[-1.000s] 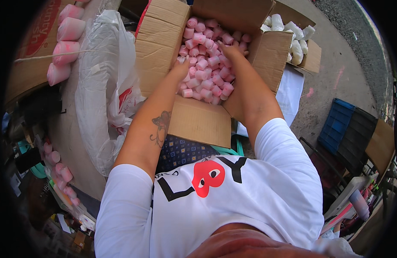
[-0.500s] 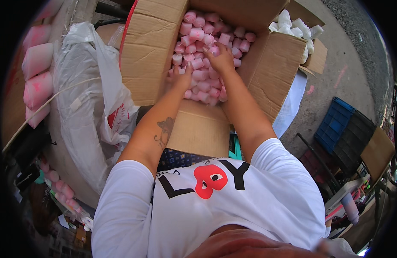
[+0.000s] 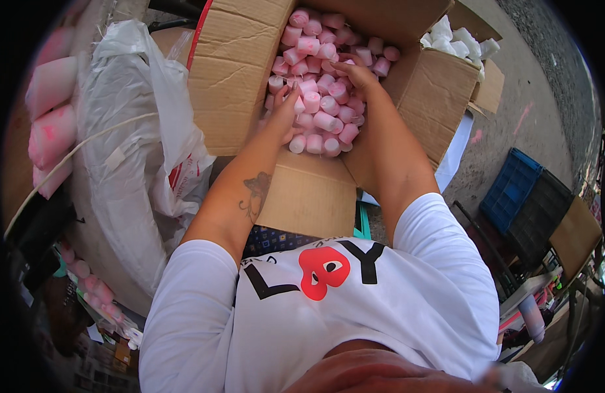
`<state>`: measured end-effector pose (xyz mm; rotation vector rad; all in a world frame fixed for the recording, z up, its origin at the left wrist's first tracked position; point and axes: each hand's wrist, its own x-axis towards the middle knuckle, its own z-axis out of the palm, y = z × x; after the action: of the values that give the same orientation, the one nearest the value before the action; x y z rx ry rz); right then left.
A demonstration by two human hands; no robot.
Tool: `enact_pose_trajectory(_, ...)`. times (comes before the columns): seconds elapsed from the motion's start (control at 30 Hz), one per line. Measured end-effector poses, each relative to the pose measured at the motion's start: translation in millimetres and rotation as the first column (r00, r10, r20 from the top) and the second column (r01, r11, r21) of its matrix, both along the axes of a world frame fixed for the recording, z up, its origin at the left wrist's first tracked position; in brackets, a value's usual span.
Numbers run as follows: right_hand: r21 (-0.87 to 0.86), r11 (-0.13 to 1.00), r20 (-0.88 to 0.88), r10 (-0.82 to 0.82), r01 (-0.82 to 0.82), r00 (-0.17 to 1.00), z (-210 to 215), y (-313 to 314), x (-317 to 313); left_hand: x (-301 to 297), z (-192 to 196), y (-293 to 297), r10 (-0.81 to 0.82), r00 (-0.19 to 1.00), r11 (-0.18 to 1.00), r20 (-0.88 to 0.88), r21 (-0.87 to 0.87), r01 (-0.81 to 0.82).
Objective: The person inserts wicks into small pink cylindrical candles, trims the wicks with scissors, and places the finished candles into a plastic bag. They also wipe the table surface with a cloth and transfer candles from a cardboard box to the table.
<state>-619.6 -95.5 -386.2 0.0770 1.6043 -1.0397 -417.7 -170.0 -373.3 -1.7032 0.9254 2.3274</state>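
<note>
A deep open cardboard box (image 3: pixel 235 72) in front of me holds a heap of small pink and whitish cylinders, which look like votive candles (image 3: pixel 324 121) with thin wicks. My left hand (image 3: pixel 287 112) lies along the left side of the heap, fingers stretched forward against the candles. On the right side my right hand (image 3: pixel 359 77) reaches in with its fingers extended over the candles, curving a little inward. Between the two palms sits a mound of loose candles. Neither hand is closed around a single one. Some fingers are partly hidden among the candles.
White plastic sheeting (image 3: pixel 119 157) lies to the left, beside large pink rolls (image 3: pixel 53 134). White chunks (image 3: pixel 460 42) fill another carton at the back right. A blue crate (image 3: pixel 510 187) and a dark crate (image 3: pixel 540 206) stand on the right.
My hands have spread farther apart, the right one moving rightward. The candles between them have shifted toward me. The box appears slightly farther right in the view.
</note>
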Motion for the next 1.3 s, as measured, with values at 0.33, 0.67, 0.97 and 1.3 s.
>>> enact_pose_trajectory(0.33,0.027,0.997,0.017,-0.067,0.066,0.998,-15,-1,18,6,-6,-13,-0.083,0.997,0.997,-0.006,0.006,0.083)
enact_pose_trajectory(0.67,-0.193,0.942,-0.195,-0.311,0.274,0.93,-26,11,120,4,11,-11,0.029,0.998,0.999,-0.05,0.025,-0.028)
enact_pose_trajectory(0.97,-0.23,0.888,0.11,-0.384,0.399,0.917,21,18,119,-14,-9,9,-0.049,0.998,0.966,0.034,-0.254,0.056)
enact_pose_trajectory(1.3,-0.732,0.564,-0.035,-0.59,0.381,0.806,163,8,85,-67,170,20,-0.113,0.986,0.641,-0.123,-0.767,-0.022)
